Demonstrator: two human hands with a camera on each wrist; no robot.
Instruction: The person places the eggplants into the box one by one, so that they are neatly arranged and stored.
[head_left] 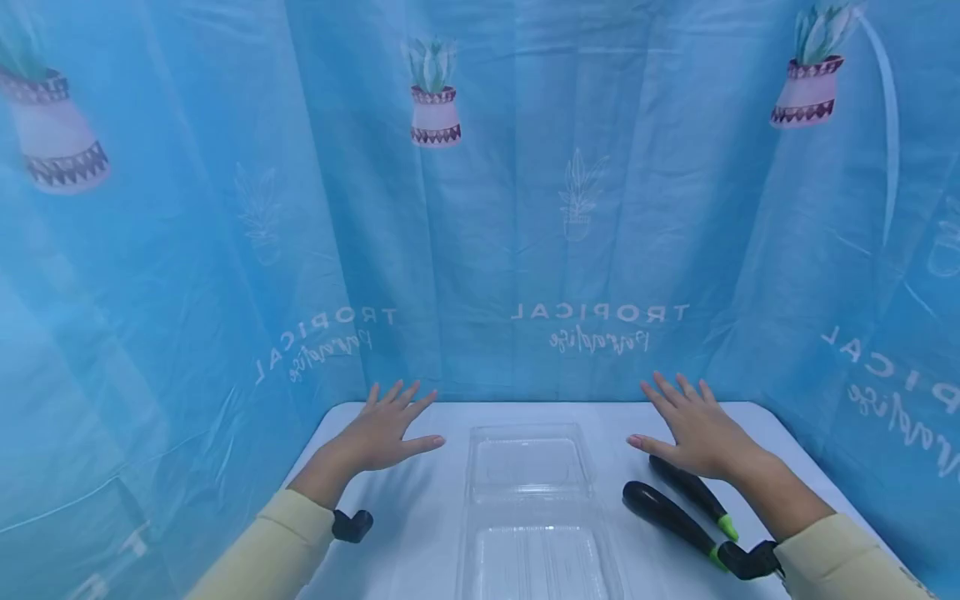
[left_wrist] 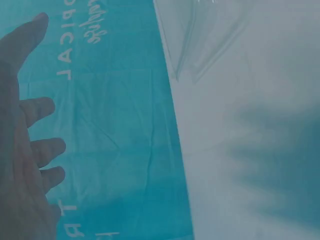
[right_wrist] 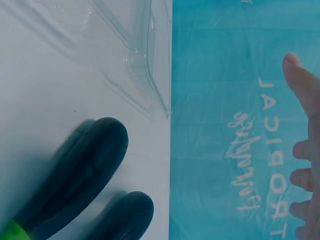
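A clear plastic clamshell box [head_left: 536, 508] lies opened out on the white table, its two halves in line away from me. Right of it are two long, dark toy-like eggplants with green stem ends: a nearer eggplant [head_left: 667, 517] and a farther eggplant [head_left: 690, 485]. My left hand [head_left: 378, 433] is held over the table left of the box, fingers spread, holding nothing. On the other side, my right hand [head_left: 701, 429] hovers with spread fingers, overlapping the tip of the farther eggplant in the head view. Both eggplants [right_wrist: 80, 175] show below that hand in the right wrist view.
A blue curtain [head_left: 480, 250] with printed plants and mirrored lettering surrounds the white table [head_left: 405, 542] at the back and both sides. Black wrist mounts, a left mount [head_left: 352, 526] and a right mount [head_left: 750, 560], stick out beneath the cuffs.
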